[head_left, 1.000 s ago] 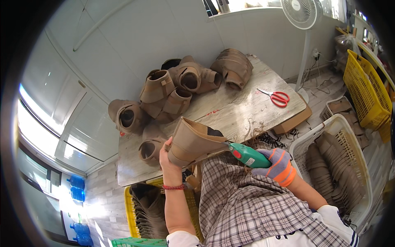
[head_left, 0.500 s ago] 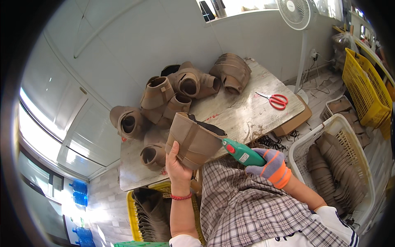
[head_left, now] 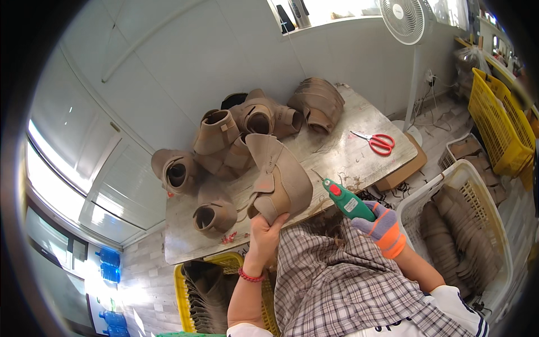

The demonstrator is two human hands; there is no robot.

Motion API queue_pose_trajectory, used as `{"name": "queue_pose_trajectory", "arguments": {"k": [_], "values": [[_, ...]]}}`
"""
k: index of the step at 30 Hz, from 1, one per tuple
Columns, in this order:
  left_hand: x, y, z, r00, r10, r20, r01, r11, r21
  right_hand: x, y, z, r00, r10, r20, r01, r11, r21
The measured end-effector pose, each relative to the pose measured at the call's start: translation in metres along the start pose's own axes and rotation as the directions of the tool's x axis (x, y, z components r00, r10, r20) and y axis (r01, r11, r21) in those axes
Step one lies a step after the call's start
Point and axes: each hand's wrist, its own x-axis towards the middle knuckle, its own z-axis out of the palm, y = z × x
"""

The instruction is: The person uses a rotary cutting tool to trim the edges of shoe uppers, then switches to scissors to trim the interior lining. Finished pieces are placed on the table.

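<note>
My bare left hand [head_left: 265,240], with a red bracelet at the wrist, grips the lower edge of a brown boot upper [head_left: 287,185] above the table's near side. The upper's strap and tall flap face up. In a grey and orange glove, my right hand [head_left: 383,229] is closed around a green hand-held power tool [head_left: 349,201] with a red button. Its thin metal tip points up and left, a little apart from the upper. Red-handled scissors [head_left: 380,144] lie on the table beyond the tool.
Several more brown uppers [head_left: 215,132] stand on the worn table [head_left: 191,240] along its far and left sides. A white basket [head_left: 404,224] of stacked pieces is at my right, a yellow basket [head_left: 181,292] below the table. Behind stand a fan [head_left: 402,17] and yellow crate [head_left: 494,121].
My left hand has turned the boot upper over and now holds its lower edge. The tool has moved right and away from the upper, its tip now showing.
</note>
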Motion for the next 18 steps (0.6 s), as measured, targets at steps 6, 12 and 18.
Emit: {"name": "queue_pose_trajectory", "arguments": {"k": [6, 12, 18], "values": [[0.145, 0.023, -0.080, 0.930, 0.357, -0.088, -0.258, 0.804, 0.536, -0.010, 0.015, -0.027, 0.993, 0.084, -0.077, -0.077, 0.993, 0.089], [0.280, 0.037, -0.115, 0.667, 0.715, -0.209, -0.187, 0.433, 0.882, -0.010, 0.016, -0.035, 0.991, 0.090, -0.102, -0.088, 0.996, 0.024], [0.246, -0.118, 0.070, 0.977, -0.165, -0.133, 0.111, 0.934, -0.341, 0.010, 0.039, -0.055, 0.974, 0.123, -0.191, -0.135, 0.989, -0.054]]}}
